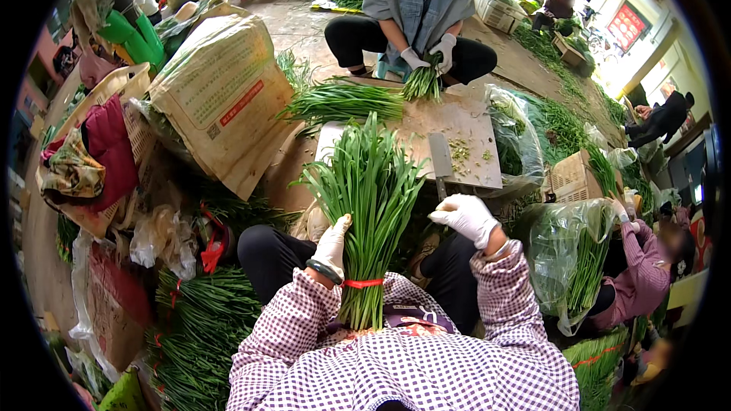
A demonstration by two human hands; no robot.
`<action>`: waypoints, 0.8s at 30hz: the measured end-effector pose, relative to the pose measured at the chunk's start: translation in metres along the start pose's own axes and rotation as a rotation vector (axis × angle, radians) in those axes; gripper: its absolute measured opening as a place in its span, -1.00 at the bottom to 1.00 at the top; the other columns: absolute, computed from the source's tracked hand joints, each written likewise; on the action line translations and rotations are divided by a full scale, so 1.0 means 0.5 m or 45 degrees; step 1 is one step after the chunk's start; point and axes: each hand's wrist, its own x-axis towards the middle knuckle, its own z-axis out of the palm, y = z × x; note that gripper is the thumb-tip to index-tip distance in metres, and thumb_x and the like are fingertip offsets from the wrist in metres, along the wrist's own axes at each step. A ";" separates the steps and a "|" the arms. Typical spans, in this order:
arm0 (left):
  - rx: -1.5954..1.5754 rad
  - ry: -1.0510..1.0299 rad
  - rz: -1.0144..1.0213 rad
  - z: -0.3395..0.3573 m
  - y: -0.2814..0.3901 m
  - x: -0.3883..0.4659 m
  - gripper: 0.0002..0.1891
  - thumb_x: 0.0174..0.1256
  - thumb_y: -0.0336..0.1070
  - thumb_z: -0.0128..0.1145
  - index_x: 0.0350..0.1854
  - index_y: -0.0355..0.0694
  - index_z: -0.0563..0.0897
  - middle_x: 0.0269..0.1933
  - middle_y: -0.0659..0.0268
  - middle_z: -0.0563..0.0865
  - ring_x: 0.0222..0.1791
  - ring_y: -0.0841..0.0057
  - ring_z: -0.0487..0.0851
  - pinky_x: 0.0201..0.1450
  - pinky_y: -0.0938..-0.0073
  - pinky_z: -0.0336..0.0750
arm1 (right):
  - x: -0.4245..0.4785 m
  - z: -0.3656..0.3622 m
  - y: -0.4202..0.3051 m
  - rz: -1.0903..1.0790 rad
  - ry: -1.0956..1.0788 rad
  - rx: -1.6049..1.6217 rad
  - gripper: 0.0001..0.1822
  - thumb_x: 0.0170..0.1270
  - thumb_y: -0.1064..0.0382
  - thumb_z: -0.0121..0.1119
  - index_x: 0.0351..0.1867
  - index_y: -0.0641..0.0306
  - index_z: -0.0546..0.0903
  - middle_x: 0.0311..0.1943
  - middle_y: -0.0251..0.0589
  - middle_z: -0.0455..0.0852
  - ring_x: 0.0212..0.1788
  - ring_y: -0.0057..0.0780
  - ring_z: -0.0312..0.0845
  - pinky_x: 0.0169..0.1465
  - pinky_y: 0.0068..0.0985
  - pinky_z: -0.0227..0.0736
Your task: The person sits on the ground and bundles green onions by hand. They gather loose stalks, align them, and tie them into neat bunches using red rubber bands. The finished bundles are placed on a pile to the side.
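My left hand (332, 242), in a white glove, grips the side of an upright bunch of garlic chives (368, 200). A red tie (363, 283) circles the stalks low down, near my lap. My right hand (465, 218), gloved too, is raised to the right of the bunch and does not touch it; its fingers are bent, and I see nothing held in them. Just beyond it a cleaver (440, 154) lies on the pale board (411, 128), beside small green trimmings (460, 150). More loose chives (345, 101) lie across the board's far left edge.
Across the board, a seated person (422, 17) in white gloves holds a small bunch. Tied chives (200, 319) are piled at my left, below a large printed sack (220, 91). To the right stand a clear plastic bag (562, 251) of chives and another person (639, 279) handling greens.
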 end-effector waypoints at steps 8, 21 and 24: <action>0.251 -0.012 0.291 0.068 -0.009 0.023 -0.67 0.24 -0.27 0.17 0.03 -0.22 0.53 -0.15 0.22 0.68 -0.19 0.33 0.66 -0.11 0.28 0.59 | 0.062 0.225 -0.120 -0.152 0.445 1.708 -0.57 0.10 0.38 0.31 0.03 0.33 0.49 -0.13 -0.34 0.64 -0.13 -0.57 0.54 -0.03 -0.61 0.43; -0.148 0.041 0.043 0.084 0.019 -0.023 -0.59 0.31 -0.05 -0.03 0.07 -0.22 0.52 -0.04 0.11 0.66 -0.11 0.20 0.64 0.03 0.14 0.52 | 0.096 0.217 -0.076 -0.059 0.438 1.790 -0.61 0.02 0.57 0.12 -0.04 0.31 0.53 -0.21 -0.42 0.62 -0.22 -0.60 0.52 -0.07 -0.61 0.43; -0.175 -0.047 0.045 0.052 0.009 0.012 -0.58 0.29 -0.05 -0.01 0.07 -0.22 0.52 -0.04 0.13 0.67 -0.10 0.21 0.64 0.04 0.16 0.52 | 0.088 0.207 -0.083 -0.124 0.464 1.774 -0.60 0.02 0.56 0.12 -0.03 0.32 0.53 -0.20 -0.41 0.62 -0.20 -0.60 0.51 -0.06 -0.59 0.43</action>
